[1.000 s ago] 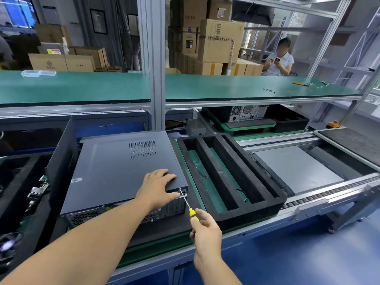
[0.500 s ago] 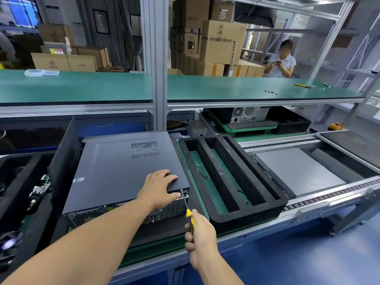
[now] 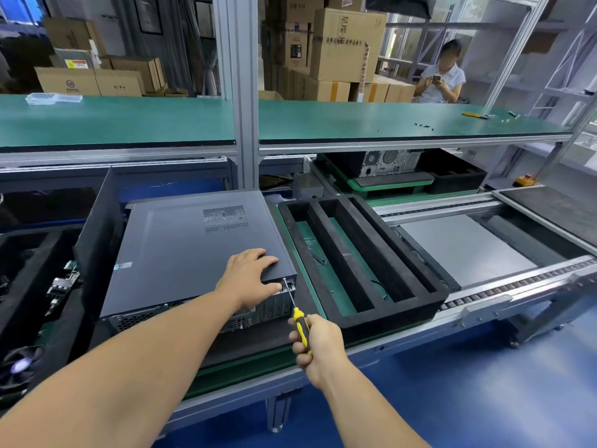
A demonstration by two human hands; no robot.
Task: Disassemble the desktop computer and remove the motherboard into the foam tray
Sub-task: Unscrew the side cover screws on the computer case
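while the left hand (image 3: pixel 250 274) lies flat on the computer (image 3: pixel 193 250), the right hand (image 3: pixel 318 342) grips a screwdriver (image 3: pixel 297 313) beside the foam tray (image 3: pixel 392 313).

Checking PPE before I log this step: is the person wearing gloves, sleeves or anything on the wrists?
No. The left hand and right hand are bare, with no gloves. Both forearms are uncovered as far as the frame shows, with no sleeves, watch or wrist strap visible.

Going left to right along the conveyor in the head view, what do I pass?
Upright side panel → computer case → left hand → screwdriver → foam tray → grey plate
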